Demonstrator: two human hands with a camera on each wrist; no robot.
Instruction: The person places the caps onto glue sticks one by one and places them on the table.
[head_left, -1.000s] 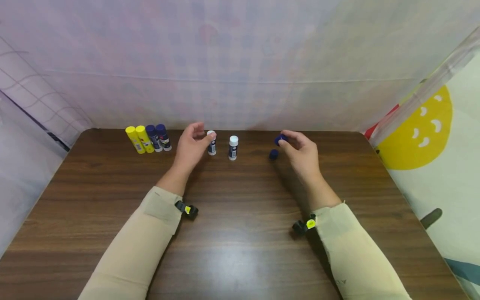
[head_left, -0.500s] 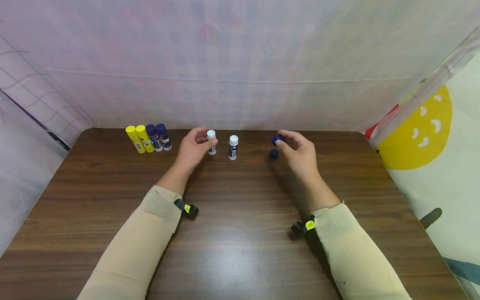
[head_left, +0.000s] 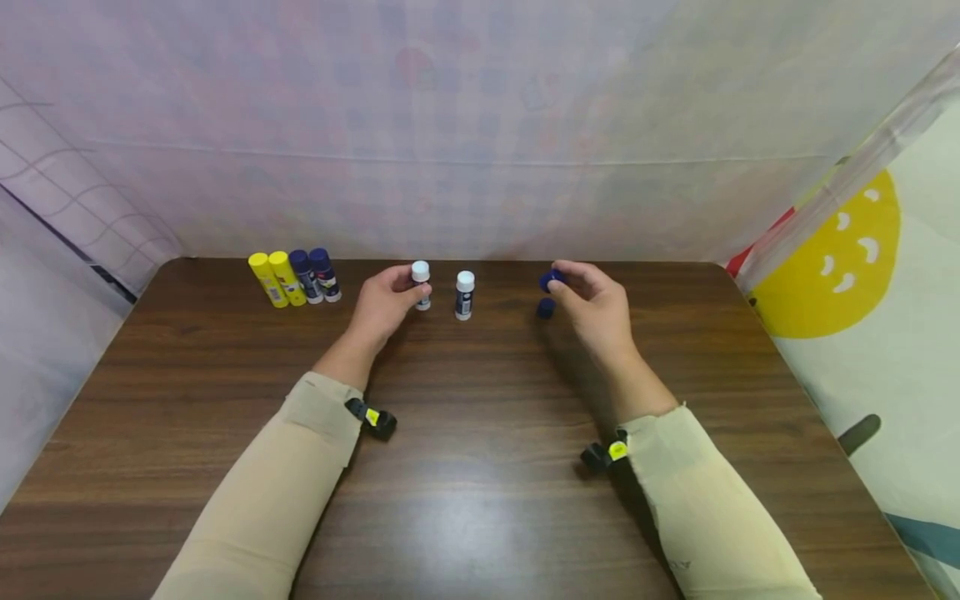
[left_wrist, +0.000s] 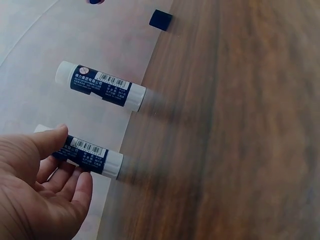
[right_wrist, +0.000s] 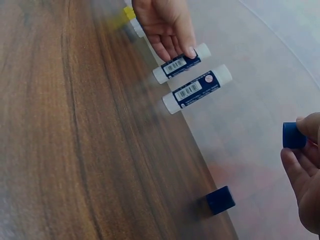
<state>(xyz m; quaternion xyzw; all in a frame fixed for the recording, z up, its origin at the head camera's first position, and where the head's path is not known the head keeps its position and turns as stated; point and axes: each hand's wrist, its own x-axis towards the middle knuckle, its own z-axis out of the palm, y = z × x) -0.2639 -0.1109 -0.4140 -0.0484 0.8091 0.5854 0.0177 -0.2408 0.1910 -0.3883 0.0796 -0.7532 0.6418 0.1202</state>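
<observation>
My left hand (head_left: 381, 307) grips an uncapped glue stick (left_wrist: 86, 154), dark blue label and white ends, between thumb and fingers; it stands upright on the table. Just right of it a second uncapped glue stick (head_left: 464, 297) stands untouched. My right hand (head_left: 597, 310) pinches a dark blue cap (right_wrist: 294, 135) between thumb and fingertips, held up in the air. Below that, another dark blue cap (right_wrist: 220, 200) rests on the table.
At the back left, two yellow glue sticks (head_left: 267, 280) and two capped dark blue glue sticks (head_left: 325, 275) stand in a row. A pale curtain (head_left: 480, 125) hangs along the table's (head_left: 465, 433) back edge.
My left hand has closed its thumb and fingers around the left uncapped glue stick. The right hand has shifted slightly left with the cap.
</observation>
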